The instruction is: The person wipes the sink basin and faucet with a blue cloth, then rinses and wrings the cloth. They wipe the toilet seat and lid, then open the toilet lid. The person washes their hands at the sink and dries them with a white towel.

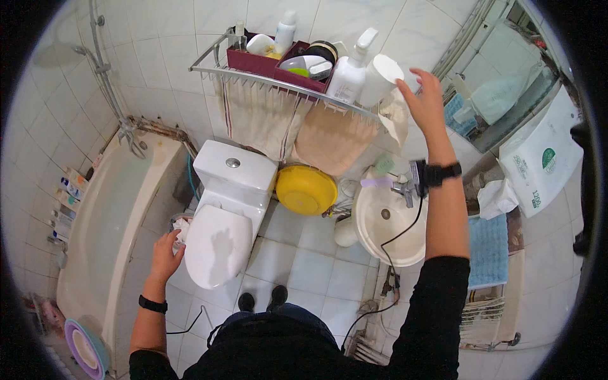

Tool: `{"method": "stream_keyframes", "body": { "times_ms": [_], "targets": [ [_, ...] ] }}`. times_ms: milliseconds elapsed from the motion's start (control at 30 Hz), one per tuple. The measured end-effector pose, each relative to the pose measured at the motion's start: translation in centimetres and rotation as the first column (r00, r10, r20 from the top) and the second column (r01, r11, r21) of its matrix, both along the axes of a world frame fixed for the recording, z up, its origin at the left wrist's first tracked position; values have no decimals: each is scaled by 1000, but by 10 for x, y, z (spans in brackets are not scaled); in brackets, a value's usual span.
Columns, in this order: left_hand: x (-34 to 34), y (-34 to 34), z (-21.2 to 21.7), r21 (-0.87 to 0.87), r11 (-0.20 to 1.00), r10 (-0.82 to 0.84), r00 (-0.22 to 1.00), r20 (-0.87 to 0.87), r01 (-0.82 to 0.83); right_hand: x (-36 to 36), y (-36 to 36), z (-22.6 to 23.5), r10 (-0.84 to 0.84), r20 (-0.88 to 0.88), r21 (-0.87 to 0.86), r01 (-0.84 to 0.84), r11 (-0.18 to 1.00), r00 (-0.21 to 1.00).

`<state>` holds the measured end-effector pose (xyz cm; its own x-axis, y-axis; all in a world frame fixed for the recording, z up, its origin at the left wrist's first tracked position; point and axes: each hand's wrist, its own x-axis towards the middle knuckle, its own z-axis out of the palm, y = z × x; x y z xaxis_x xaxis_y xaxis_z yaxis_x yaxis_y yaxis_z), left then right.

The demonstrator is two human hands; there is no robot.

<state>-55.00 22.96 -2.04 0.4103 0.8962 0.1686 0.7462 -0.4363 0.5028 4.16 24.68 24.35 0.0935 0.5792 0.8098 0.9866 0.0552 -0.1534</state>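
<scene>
My right hand (425,104) is raised to the wall rack's right end, thumb and fingers apart. Its thumb is at the edge of a white cylindrical container (382,79); whether they touch I cannot tell. A white pump bottle (348,77) stands left of the container, and a pale cloth (396,118) hangs below it. My left hand (166,256) hovers low beside the toilet's closed lid (218,247), fingers spread and holding nothing. Crumpled white paper (182,230) shows in a bin just beyond its fingertips.
The metal rack (209,66) carries two maroon boxes with toiletries, and towels (259,120) hang beneath. A yellow basin (306,190) leans by the toilet (231,174). The washbasin (405,237) is right, the bathtub (117,209) left. A tissue pack (538,158) hangs at the right wall.
</scene>
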Motion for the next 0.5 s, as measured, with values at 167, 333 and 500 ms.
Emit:
{"method": "stream_keyframes", "body": {
  "times_ms": [167,333,500],
  "targets": [
    [12,0,18,45,999,-15,999,-44,17,3,57,21,-183,158,-378,231,896,970],
    [17,-11,31,59,998,-5,997,74,0,6,34,32,-42,-37,-349,26,937,998],
    [49,-19,69,162,987,-46,972,231,8,-67,-68,35,-102,-201,54,115,992,974]
  ]
}}
